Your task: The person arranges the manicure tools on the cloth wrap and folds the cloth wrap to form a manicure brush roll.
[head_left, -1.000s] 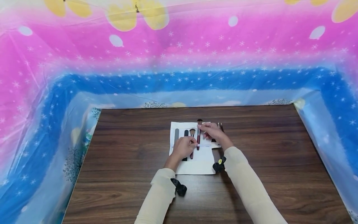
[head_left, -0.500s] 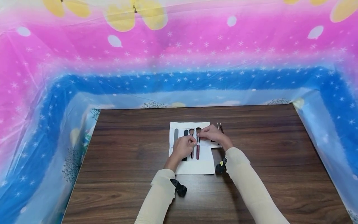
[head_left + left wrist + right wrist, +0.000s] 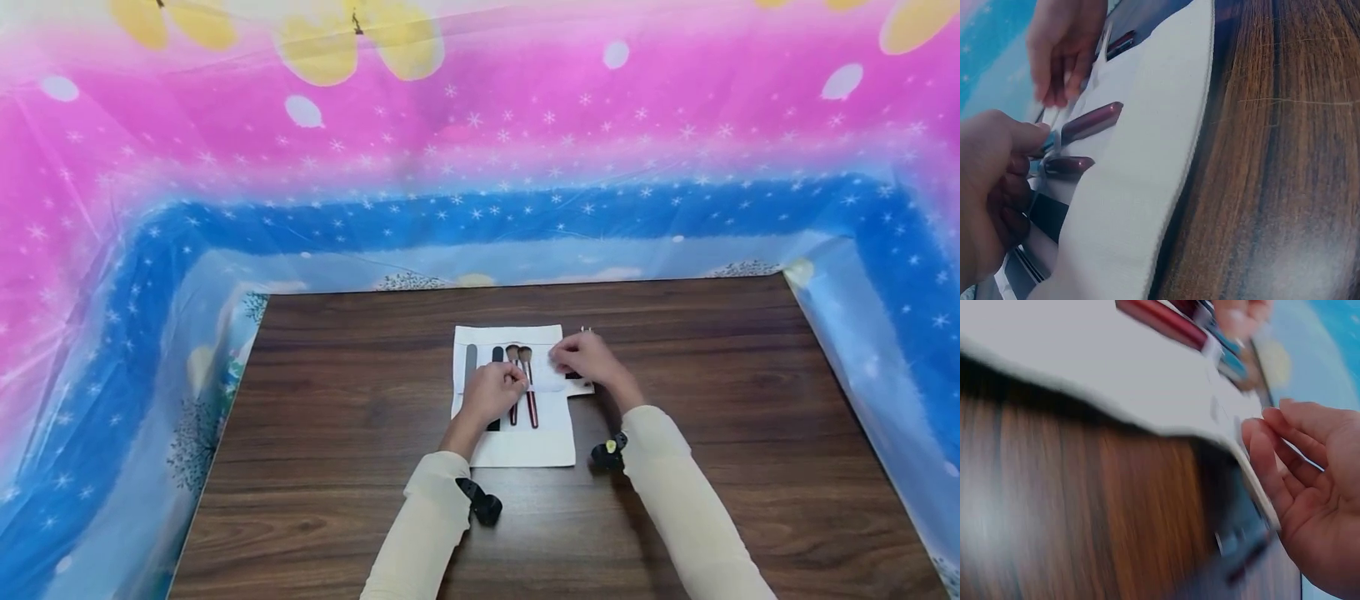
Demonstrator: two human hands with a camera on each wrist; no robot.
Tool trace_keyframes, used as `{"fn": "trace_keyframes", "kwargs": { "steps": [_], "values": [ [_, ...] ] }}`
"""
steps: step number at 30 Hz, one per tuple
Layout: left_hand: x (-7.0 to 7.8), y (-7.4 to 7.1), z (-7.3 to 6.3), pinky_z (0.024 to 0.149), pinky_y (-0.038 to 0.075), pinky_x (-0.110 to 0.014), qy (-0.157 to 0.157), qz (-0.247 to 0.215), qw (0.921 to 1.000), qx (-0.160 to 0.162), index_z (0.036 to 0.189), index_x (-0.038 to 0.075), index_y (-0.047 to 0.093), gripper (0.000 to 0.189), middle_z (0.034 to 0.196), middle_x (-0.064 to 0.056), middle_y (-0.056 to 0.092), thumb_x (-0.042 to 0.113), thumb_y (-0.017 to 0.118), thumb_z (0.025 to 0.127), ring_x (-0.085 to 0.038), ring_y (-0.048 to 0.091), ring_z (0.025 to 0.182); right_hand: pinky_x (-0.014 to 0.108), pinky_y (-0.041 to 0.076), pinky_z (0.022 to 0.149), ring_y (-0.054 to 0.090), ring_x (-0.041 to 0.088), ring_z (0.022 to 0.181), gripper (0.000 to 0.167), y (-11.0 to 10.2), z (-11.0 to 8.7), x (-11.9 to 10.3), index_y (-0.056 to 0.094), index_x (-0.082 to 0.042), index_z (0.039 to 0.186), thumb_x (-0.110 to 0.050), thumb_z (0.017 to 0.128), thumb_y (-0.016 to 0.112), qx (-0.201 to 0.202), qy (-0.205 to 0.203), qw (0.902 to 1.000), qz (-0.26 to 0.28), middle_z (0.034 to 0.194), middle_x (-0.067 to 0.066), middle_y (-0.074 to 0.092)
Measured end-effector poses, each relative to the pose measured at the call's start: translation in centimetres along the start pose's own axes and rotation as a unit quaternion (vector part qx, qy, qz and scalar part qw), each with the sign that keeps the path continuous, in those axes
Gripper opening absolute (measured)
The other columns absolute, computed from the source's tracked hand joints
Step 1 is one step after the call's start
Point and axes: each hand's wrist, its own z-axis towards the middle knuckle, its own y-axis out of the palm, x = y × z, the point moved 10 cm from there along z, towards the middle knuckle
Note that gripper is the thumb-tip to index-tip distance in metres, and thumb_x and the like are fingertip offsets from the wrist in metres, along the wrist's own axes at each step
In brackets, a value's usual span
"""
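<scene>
A white cloth brush roll [image 3: 525, 448] lies unfolded on the table. Two makeup brushes with dark red handles sit side by side in its band: the right brush [image 3: 532, 408] leans slightly, and the left brush [image 3: 513, 353] is partly covered by my left hand [image 3: 491, 393]. That hand pinches the edge of the white pocket band [image 3: 1054, 139] between thumb and forefinger, beside the brushes. My right hand [image 3: 591, 357] hovers at the roll's right side with loosely bent fingers and nothing between them; in the right wrist view its fingertips [image 3: 1257, 428] are close to the cloth.
A grey flat strip [image 3: 471, 363] and a black flat strip [image 3: 498, 356] stand in the roll's left pockets. Beyond my right hand, thin tool tips [image 3: 586, 330] show at the folded right flap [image 3: 581, 388]. The brown wooden table [image 3: 337, 433] meets a patterned curtain [image 3: 480, 208] behind.
My right hand has slid the right brush down through the band toward me, let it go and moved off to the right. My left hand has stayed in place.
</scene>
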Motion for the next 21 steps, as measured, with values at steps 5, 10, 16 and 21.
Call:
{"fn": "trace_keyframes", "kwargs": {
  "steps": [5,10,16,21],
  "values": [
    [1.1,0.2,0.1,0.053,0.034,-0.023,0.025,0.032,0.9992,-0.006,0.093,0.018,0.077,0.013,0.061,0.007,0.056,0.025,0.067,0.097,-0.007,0.047,0.054,0.031,0.058,0.076,0.07,0.02,0.083,0.025,-4.3,-1.8,2.0,0.071,0.006,0.114,-0.011,0.103,0.058,0.066,0.025,0.9973,-0.018,0.105,0.024,0.072],
    [1.7,0.8,0.1,0.057,0.037,-0.024,0.035,0.078,0.996,-0.023,0.098,0.018,0.078,0.014,0.068,0.007,0.061,0.026,0.066,0.097,-0.006,0.05,0.06,0.026,0.054,0.072,0.07,0.022,0.084,0.024,-6.6,-2.7,3.6,0.071,0.004,0.114,-0.012,0.103,0.057,0.099,0.05,0.9926,-0.049,0.104,0.023,0.072],
    [2.1,1.4,0.2,0.057,0.037,-0.025,0.039,0.095,0.9936,-0.047,0.104,0.015,0.078,0.017,0.064,0.006,0.057,0.026,0.067,0.097,-0.008,0.048,0.057,0.026,0.049,0.068,0.067,0.02,0.079,0.024,-7.0,-2.4,4.0,0.073,0.001,0.107,-0.017,0.102,0.059,0.103,0.087,0.9848,-0.109,0.095,0.017,0.073],
    [2.2,1.9,0.3,0.06,0.038,-0.026,0.035,0.094,0.9933,-0.058,0.102,0.015,0.077,0.015,0.068,0.006,0.058,0.025,0.066,0.098,-0.008,0.049,0.06,0.028,0.043,0.061,0.058,0.017,0.067,0.025,-6.8,-1.7,3.9,0.072,-0.003,0.084,-0.021,0.098,0.063,0.089,0.125,0.9756,-0.156,0.072,0.005,0.067]
  ]
}}
